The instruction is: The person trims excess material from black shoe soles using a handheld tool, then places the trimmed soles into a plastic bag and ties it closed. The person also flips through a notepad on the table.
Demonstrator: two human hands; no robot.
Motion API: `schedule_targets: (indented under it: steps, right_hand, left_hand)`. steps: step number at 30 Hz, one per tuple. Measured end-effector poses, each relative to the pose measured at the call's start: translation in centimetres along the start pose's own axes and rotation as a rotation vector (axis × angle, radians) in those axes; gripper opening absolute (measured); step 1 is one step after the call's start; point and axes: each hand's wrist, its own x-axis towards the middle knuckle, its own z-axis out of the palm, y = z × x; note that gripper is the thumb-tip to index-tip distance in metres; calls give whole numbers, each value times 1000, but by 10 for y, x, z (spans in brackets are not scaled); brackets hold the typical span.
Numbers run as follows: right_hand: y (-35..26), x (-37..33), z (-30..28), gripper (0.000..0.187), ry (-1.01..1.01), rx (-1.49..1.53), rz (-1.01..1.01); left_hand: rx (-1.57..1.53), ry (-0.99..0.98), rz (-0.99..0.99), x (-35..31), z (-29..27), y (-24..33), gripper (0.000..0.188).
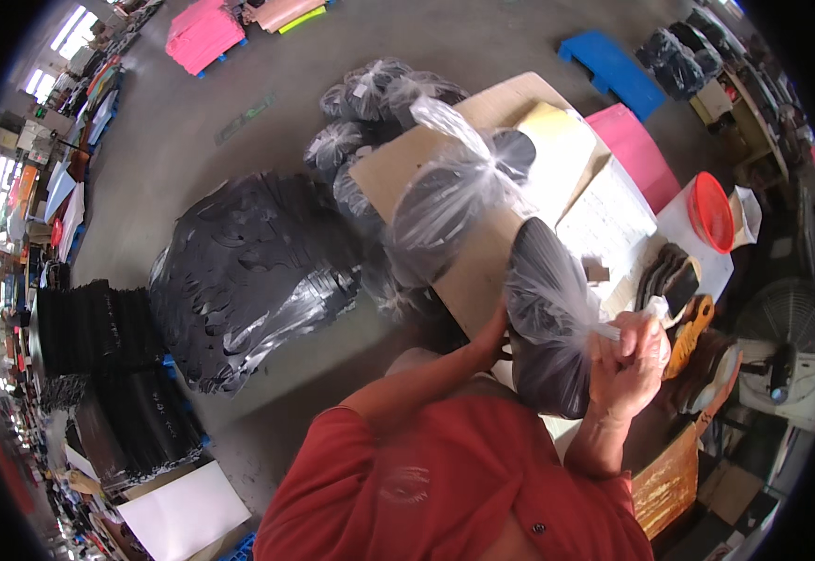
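Clear plastic neck (601, 332) bunched in its grip, the right hand (628, 366) holds a bag (564, 290) of dark pieces (549, 381), right of the frame's centre. The left hand (493, 338) is at the bag's left side, partly hidden; whether it grips, I cannot tell. Upper centre, a second tied bag (449, 208) lies on the table (387, 175); black sheets (248, 266) are heaped at left.

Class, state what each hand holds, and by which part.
The right hand grips the filled clear bag by its gathered neck; the left hand's hold is unclear.
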Motion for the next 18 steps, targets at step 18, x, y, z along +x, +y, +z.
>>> schedule_targets:
  steps: [18]
  right_hand:
    - [111, 30, 41, 39, -244, -129, -46]
  left_hand:
    - [525, 187, 394, -91, -44, 140, 60]
